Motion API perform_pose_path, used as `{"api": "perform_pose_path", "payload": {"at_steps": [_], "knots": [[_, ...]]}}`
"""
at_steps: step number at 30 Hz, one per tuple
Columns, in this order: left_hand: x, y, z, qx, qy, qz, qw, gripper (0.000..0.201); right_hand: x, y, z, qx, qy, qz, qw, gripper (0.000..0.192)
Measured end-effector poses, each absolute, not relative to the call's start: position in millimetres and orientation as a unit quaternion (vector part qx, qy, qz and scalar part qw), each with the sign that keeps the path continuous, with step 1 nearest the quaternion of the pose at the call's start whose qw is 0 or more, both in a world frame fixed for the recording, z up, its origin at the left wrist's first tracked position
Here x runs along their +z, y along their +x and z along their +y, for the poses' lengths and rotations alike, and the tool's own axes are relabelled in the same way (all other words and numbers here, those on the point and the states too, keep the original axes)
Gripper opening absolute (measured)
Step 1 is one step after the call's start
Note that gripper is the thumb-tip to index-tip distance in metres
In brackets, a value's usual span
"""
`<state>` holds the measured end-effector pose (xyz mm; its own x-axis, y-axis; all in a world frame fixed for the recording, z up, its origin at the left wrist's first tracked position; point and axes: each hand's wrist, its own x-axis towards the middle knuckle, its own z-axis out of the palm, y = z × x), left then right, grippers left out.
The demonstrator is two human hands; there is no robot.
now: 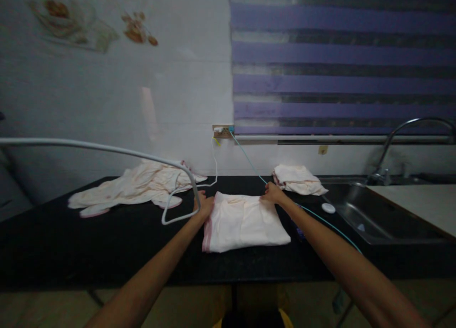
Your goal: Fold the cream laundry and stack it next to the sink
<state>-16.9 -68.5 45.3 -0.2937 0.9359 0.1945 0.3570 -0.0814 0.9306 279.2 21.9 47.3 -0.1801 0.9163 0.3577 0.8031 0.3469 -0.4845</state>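
Observation:
A white cloth (245, 223) with a pink-striped left edge lies folded in a rough rectangle on the black countertop (142, 252). My left hand (205, 205) is closed at its far left corner, partly hidden behind a bent white tube (121, 151). At the far right corner, my right hand (273, 194) pinches the cloth's edge, fingertips pressed together. A crumpled pile of similar cloth (138, 183) spreads to the left of my left hand. Beyond my right hand rests a folded cloth stack (297, 178).
A steel sink (384, 223) with a curved faucet (388, 143) occupies the right side. A wall socket (223, 131) feeds a white cord and a teal cable (245, 154), which passes by my right hand. A round white object (328, 208) sits near the sink.

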Motion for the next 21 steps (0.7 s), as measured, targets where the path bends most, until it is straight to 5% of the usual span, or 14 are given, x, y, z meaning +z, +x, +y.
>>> {"api": "perform_pose_path", "payload": {"at_steps": [3, 10, 21], "knots": [[40, 5, -78, 0.474, 0.641, 0.579, 0.171, 0.043, 41, 272, 19, 0.066, -0.565, -0.766, 0.298, 0.050], [5, 52, -92, 0.254, 0.818, 0.505, 0.108, 0.057, 5, 236, -23, 0.052, -0.471, -0.843, 0.254, 0.029], [-4, -12, -129, 0.130, 0.756, 0.641, 0.005, 0.063, -26, 237, -41, 0.029, -0.504, -0.838, 0.206, 0.056]]}}
